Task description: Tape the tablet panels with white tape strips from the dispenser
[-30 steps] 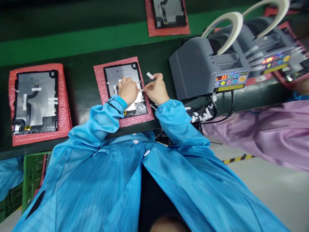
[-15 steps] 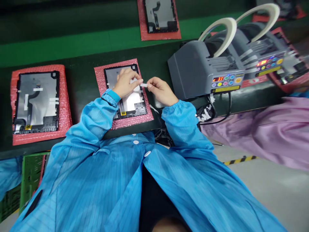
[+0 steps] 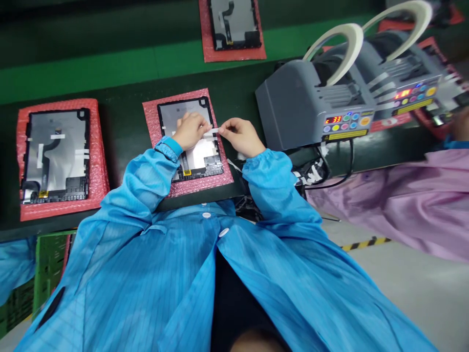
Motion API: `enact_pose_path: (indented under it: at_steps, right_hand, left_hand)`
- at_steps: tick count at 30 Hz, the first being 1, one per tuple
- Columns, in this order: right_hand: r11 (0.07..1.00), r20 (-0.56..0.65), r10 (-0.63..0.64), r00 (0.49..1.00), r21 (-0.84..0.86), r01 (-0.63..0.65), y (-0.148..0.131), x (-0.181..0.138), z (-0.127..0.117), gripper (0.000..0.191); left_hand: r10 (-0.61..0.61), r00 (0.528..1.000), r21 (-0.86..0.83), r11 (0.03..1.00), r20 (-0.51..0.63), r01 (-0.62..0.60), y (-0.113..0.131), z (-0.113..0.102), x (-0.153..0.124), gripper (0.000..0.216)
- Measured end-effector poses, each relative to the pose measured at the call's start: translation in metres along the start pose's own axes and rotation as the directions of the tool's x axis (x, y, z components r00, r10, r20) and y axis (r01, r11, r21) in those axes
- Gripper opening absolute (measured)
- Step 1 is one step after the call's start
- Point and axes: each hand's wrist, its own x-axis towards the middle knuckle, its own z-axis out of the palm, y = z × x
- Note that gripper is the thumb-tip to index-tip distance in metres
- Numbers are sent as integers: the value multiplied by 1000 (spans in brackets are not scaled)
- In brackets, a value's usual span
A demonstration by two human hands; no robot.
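Observation:
My right hand (image 3: 242, 138) pinches the right end of a short strip of white tape (image 3: 214, 130) between thumb and forefinger. At the strip's other end are the closed fingertips of my left hand (image 3: 192, 131), which hold it too. The strip lies across the right edge of a tablet screen panel (image 3: 171, 111), whose silver back faces up in a black frame. Under the panel is a sheet of pink bubble wrap (image 3: 154, 122). My left hand covers the panel's middle. A yellow-ended ribbon cable (image 3: 187, 172) shows near its bottom edge.
Another taped screen panel (image 3: 71, 132) lies on red bubble wrap at left. A third panel (image 3: 240, 24) is at the back. Two grey tape dispensers (image 3: 293, 105) with tape rolls stand at right. Beside them is a co-worker's pink sleeve (image 3: 432, 200). A green crate (image 3: 49, 264) is below left.
Both hands have shifted slightly left with the tape strip, bringing it over the panel's right edge. My left fingers are bent lower over the panel.

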Motion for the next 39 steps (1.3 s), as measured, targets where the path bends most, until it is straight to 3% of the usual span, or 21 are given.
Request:
enact_pose_path:
  at_steps: [5,9,17,22,27,33,35,37,39]
  right_hand:
    - [982,5,-58,998,-179,58,7,8,11,12]
    - [955,-21,-42,999,-294,34,15,11,17,13]
    - [947,-28,-10,1000,-320,0,20,13,22,15]
    - [928,-8,5,1000,-372,-8,17,18,17,20]
    - [862,-87,-8,996,-506,-37,-3,-2,12,18]
    - [780,26,-60,998,-622,63,-21,-39,28,37]
    - [778,67,-37,997,-624,71,-24,-27,22,32]
    - [808,67,-5,998,-588,44,-26,6,10,27]
    - [850,-71,45,996,-521,-75,-29,57,-3,27]
  left_hand:
    - [-58,998,53,997,-36,60,3,8,1,22]
    - [-79,994,114,990,-77,87,4,17,0,24]
    - [12,990,117,993,-144,5,-9,28,0,29]
    - [-29,992,143,989,-120,47,7,21,-5,25]
    - [-160,986,254,952,-52,168,31,3,-14,17]
    - [-150,987,230,960,-62,160,33,1,-16,15]
    - [-158,987,222,961,-37,163,31,-4,-12,15]
    - [-166,986,204,964,-32,169,25,-18,-4,18]
    - [-165,982,172,969,-88,178,11,-39,7,18]
